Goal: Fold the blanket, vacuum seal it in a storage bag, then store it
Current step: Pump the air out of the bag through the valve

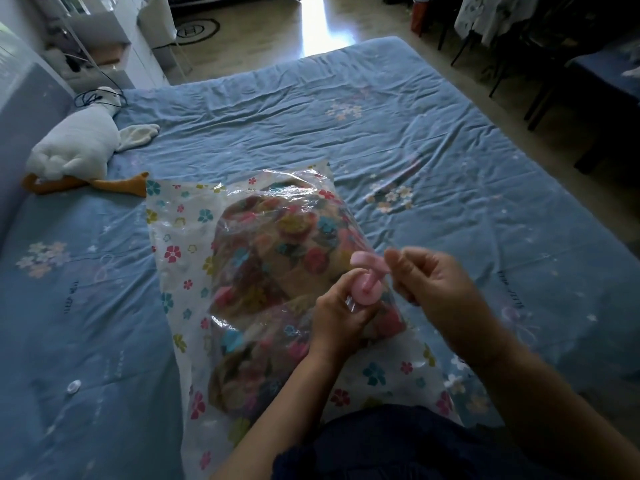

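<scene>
Left hand [341, 311] clamps pink valve [364, 292] on bag [180, 258]; right hand [429, 282] above it pinches valve cap [363, 259].

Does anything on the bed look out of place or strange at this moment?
Nothing looks damaged or spilled. The clear flower-printed storage bag lies slightly askew on the wrinkled blue bed sheet, still puffy around the floral blanket. A white stuffed goose toy lies on its side near the edge of the bed.
</scene>
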A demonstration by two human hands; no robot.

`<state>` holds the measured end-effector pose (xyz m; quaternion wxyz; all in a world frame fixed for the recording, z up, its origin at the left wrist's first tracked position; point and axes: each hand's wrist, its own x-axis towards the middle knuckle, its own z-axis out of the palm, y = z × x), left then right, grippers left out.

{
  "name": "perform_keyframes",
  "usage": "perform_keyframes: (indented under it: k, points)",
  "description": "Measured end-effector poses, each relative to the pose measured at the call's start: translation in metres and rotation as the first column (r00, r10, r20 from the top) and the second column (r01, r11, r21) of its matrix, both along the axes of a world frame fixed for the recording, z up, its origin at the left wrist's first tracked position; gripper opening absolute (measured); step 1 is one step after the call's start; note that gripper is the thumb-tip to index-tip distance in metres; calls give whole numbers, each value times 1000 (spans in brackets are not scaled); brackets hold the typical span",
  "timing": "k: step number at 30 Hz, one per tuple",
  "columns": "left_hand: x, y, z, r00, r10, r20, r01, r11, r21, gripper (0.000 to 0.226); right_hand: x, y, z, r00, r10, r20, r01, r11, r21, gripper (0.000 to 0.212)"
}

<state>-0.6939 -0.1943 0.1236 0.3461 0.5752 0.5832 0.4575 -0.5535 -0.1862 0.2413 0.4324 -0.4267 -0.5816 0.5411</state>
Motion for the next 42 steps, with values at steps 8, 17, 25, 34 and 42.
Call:
perform_keyframes:
  k: [8, 17, 25, 34, 42]
  points:
    - [0, -1, -4, 1000, 24, 3, -24, 999, -31, 40, 0, 9, -32, 990, -11, 137, 13, 1000, -14, 54]
    - [-5, 5, 4, 1000, -11, -15, 11, 1000, -7, 48, -1, 6, 31, 987, 33, -160, -9, 989, 151, 36]
    - [-1, -3, 1, 999, -36, -24, 35, 999, -41, 31, 1, 10, -52, 925, 39, 377, 4, 993, -114, 45]
    - [-6, 0, -7, 1000, -8, -29, 6, 999, -42, 51, 6, 8, 11, 975, 100, -198, -81, 991, 103, 53]
    - [-1, -6, 0, 998, -32, -46, 30, 998, -46, 33, 0, -1, -42, 984, 11, 179, 5, 996, -86, 53]
